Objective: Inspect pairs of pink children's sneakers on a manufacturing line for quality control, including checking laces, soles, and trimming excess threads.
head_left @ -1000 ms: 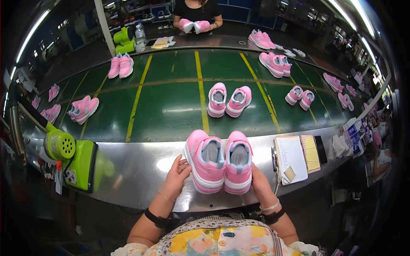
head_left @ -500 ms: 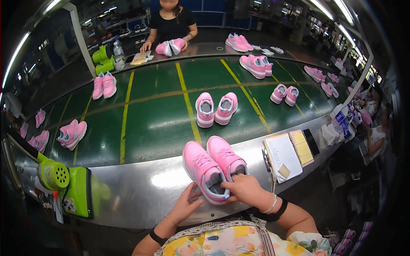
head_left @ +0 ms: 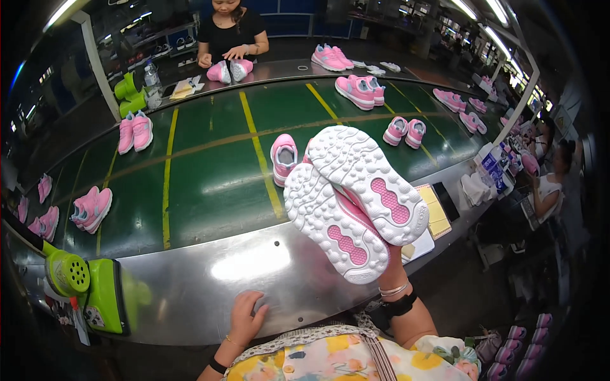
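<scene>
A pair of pink sneakers [head_left: 356, 203] is raised above the metal table edge, its knobbly white soles with pink inserts turned to face me. Behind the heels is my right hand [head_left: 393, 272], closed on the pair; the shoes hide its fingers. My left hand [head_left: 246, 319] rests low at the near edge of the metal tabletop [head_left: 190, 305]. Nothing is in it, and its thumb and fingers are apart. Just beyond the raised pair stands a pink sneaker [head_left: 284, 155] on the green conveyor belt [head_left: 210, 190]; its mate is mostly covered.
More pink pairs stand along the belt, such as these sneakers [head_left: 93, 208] at the left. A green lamp-like device [head_left: 105, 295] sits near left. At the right are a notepad [head_left: 419, 246] and a dark phone [head_left: 446, 201]. Across the belt, a person [head_left: 232, 38] handles another pair.
My right hand has lifted the sneakers off the metal surface and tipped them, so the soles now show. My left hand has drawn away from them, down and left.
</scene>
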Demonstrator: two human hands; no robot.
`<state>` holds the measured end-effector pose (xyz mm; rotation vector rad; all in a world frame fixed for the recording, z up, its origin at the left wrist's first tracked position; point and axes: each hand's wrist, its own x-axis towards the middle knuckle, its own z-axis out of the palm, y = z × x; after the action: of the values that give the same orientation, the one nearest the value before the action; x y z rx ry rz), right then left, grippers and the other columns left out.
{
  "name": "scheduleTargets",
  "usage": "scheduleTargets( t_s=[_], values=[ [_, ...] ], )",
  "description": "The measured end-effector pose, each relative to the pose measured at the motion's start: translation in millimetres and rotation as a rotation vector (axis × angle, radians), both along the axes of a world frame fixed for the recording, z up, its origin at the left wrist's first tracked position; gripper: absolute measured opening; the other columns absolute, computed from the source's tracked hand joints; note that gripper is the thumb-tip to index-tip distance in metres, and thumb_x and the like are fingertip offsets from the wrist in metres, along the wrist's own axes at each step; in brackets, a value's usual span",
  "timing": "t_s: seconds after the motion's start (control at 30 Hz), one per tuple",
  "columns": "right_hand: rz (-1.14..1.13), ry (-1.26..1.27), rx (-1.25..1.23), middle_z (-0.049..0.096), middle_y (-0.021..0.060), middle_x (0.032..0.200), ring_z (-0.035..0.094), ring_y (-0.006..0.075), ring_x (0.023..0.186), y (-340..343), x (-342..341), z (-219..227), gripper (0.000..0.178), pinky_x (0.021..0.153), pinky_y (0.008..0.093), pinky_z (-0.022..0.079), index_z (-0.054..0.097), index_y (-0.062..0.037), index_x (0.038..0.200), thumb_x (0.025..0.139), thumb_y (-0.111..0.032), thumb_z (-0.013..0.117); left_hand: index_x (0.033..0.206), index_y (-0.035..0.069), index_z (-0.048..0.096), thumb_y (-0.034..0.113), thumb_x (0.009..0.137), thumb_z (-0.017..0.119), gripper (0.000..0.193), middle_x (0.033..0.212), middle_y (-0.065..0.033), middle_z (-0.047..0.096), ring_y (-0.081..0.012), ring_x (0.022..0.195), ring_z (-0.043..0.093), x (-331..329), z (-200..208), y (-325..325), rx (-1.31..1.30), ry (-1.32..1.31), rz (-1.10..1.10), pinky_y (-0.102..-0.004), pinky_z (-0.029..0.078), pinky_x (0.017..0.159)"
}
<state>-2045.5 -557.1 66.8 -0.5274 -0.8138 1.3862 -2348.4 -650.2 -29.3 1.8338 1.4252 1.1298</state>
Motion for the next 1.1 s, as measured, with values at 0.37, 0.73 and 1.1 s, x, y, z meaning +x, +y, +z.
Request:
scheduleTargets(
  t_s=[0.37, 0.73, 1.1],
  values=[
    [-0.014, -0.054, -0.039, 0.047, 0.0101, 0.127, 0.051, 0.0196, 0.112, -5.0, -15.9, 22.2, 0.061, 0.096, 0.0354, 0.041, 0.034, -0.0053, 0.133, 0.089, -0.043, 0.051, 0.091, 0.003, 0.061, 0.012, 0.072, 0.068, 0.022, 0.092, -0.0129, 0.061, -0.031, 0.088, 0.056, -5.3, -10.2, -5.4, 0.147, 0.07, 0.079, -0.0376, 0.045, 0.078],
    [-0.061, -0.185, 0.065, 0.052, 0.0084, 0.122, 0.054, 0.0194, 0.108, 8.5, 48.3, 37.4, 0.061, 0.092, 0.0339, 0.044, 0.039, -0.0047, 0.131, 0.086, -0.042, 0.058, 0.082, 0.003, 0.062, 0.007, 0.07, 0.066, 0.013, 0.085, -0.0121, 0.063, -0.0294, 0.083, 0.058, -5.0, -7.8, 2.0, 0.143, 0.07, 0.167, -0.0367, 0.046, 0.076],
    [-0.337, -1.896, 0.799, 0.059, 0.0067, 0.079, 0.058, 0.027, 0.076, 216.3, 118.2, 70.3, 0.051, 0.065, 0.0369, 0.046, 0.062, -0.0124, 0.091, 0.058, -0.051, 0.073, 0.078, 0.006, 0.062, 0.007, 0.068, 0.065, 0.01, 0.082, -0.009, 0.062, -0.0287, 0.083, 0.058, -0.3, -1.3, -6.3, 0.135, 0.141, 0.277, -0.0382, 0.045, 0.078]
  ],
)
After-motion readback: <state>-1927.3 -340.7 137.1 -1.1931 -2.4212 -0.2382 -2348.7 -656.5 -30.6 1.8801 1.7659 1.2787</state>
